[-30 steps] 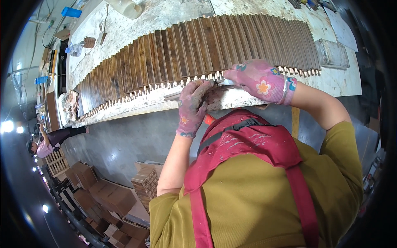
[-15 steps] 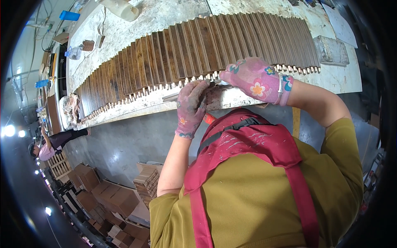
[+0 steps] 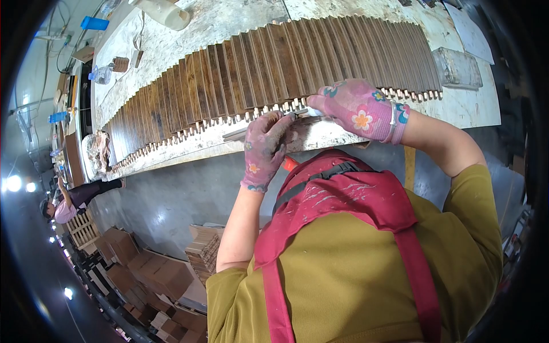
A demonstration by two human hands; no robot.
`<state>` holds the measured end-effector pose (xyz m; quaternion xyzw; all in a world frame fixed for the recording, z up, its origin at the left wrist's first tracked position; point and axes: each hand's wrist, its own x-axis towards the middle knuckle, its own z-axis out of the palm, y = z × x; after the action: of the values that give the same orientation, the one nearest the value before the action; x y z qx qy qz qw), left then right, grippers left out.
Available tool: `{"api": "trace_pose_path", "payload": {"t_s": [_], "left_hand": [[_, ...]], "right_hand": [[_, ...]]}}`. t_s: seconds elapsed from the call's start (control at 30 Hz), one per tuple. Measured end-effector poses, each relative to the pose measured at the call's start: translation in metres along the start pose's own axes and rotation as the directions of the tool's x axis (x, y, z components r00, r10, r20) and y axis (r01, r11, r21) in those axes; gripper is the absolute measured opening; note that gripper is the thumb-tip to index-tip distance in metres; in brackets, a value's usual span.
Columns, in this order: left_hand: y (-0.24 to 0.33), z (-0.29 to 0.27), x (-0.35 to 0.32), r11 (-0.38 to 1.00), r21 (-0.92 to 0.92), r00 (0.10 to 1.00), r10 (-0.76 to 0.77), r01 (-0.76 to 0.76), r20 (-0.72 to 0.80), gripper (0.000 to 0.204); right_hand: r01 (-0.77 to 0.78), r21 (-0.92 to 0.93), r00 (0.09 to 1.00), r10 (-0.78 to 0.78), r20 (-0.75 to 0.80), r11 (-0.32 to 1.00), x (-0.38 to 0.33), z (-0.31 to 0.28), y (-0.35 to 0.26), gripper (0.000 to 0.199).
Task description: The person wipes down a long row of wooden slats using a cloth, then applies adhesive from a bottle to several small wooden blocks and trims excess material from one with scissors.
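Observation:
A long overlapping row of dark brown wooden slats (image 3: pixel 251 71) runs across the worktable, pale tenon-like ends along its near edge. My left hand (image 3: pixel 264 151), in a dirty pink flowered glove, is closed at that edge around a thin grey-brown strip (image 3: pixel 233 136), which sticks out on its left side. My right hand (image 3: pixel 359 111), gloved alike, has its fingers pressed together close to the pale ends, to the right of the left hand. A small whitish bit shows by its fingertips; what they grip is mostly hidden.
The stained white worktable (image 3: pixel 229 20) carries a plastic-wrapped block (image 3: pixel 456 68) at right, a cloudy plastic jug (image 3: pixel 166 12) and a clear bottle (image 3: pixel 102 74) at far left. Cardboard boxes (image 3: pixel 157 274) stand on the floor at lower left. Another person (image 3: pixel 68 206) is farther left.
My left hand's fingers have shifted slightly, showing a little more of the gap between them. My right hand has moved slightly to the right. The slats stay in place.

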<state>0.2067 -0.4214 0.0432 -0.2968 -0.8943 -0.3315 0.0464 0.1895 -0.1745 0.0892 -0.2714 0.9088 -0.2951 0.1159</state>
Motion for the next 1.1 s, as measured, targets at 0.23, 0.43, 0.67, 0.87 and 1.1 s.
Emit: {"api": "trace_pose_path", "payload": {"t_s": [0.23, 0.43, 0.67, 0.87, 1.1], "left_hand": [[-0.002, 0.006, -0.004, 0.997, 0.068, 0.999, 0.035, -0.035, -0.001, 0.042], [0.002, 0.001, -0.004, 0.994, 0.105, 0.998, 0.037, -0.042, 0.052, 0.049], [0.0, 0.001, -0.004, 0.992, 0.102, 0.996, 0.064, -0.07, 0.067, 0.052], [0.002, 0.0, -0.004, 0.99, 0.131, 0.996, 0.042, -0.053, 0.084, 0.055], [0.001, 0.005, -0.004, 0.986, 0.147, 0.996, 0.063, -0.073, 0.069, 0.053]], "right_hand": [[0.159, -0.369, 0.987, -0.138, 0.082, 0.916, 0.002, 0.003, 0.002, 0.019], [0.25, -0.402, 0.967, -0.251, 0.052, 0.881, 0.002, 0.0, 0.002, 0.023], [0.048, -0.148, 0.996, -0.036, 0.082, 0.988, -0.004, -0.003, 0.009, 0.024], [0.001, 0.049, 0.999, 0.001, -0.036, 0.999, -0.005, 0.002, 0.008, 0.044], [0.129, -0.236, 0.987, -0.148, -0.066, 0.963, -0.003, 0.007, 0.008, 0.037]]}}
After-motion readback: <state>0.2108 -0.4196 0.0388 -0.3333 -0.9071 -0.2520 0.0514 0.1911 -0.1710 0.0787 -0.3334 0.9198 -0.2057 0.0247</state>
